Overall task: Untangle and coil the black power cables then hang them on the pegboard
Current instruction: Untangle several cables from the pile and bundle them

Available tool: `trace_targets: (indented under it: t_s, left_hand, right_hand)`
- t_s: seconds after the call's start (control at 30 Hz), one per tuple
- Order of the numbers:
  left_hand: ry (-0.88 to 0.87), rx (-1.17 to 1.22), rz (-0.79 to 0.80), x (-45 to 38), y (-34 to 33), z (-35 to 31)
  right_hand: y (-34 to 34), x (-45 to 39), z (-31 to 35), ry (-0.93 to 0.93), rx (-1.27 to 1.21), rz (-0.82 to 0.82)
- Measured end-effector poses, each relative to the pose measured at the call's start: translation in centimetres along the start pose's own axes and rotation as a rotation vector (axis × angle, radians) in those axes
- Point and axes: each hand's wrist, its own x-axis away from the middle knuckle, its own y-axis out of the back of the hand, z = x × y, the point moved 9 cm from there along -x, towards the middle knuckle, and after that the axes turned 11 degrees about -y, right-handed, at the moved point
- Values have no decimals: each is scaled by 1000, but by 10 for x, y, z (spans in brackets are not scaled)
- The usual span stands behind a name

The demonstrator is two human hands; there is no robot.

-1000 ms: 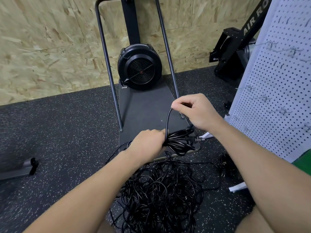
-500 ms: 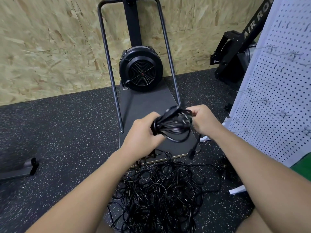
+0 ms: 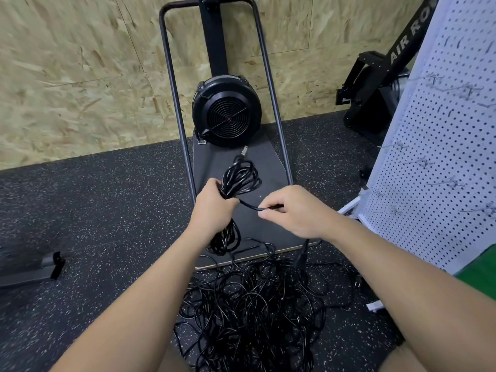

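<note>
A wall of oriented strand board [image 3: 80, 76] runs behind a black rubber floor [image 3: 94, 210] flecked with pale specks. Against it stands a black fan machine [image 3: 226, 111] with a tubular frame [image 3: 171, 89] on a dark platform [image 3: 268, 162], and another black exercise machine [image 3: 375, 84] sits in the right corner.

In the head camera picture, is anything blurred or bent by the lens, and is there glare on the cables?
Head view: wide-angle bending curves the pegboard edge and the frame rails; its hooks and the floor bar at the left edge look smeared; the coil in the left hand is sharp; the floor tangle shows only faint sheen; the light is soft and even.
</note>
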Motion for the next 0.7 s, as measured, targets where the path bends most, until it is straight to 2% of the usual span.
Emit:
trace_targets:
  t_s: [0.07,0.23,0.3,0.4,0.53,0.7]
  left_hand:
    - [-17,-144,26,0,-4,3]
    - [-109,-502,96,2,-16,7]
    - [-159,-635,163,5,-25,8]
    - [-301,-793,318,14,-46,7]
    - [-559,-825,445,31,-69,-19]
    - [-806,-770,392,50,-73,-54]
  right_hand:
    - [-3,4,14,56,14,14]
    - [-1,7,22,26,-15,28]
    - [-2,13,33,61,-21,55]
    - [13,17,46,123,-103,9]
    - [45,12,34,107,-259,-135]
    - [63,5,2,34,-333,-242]
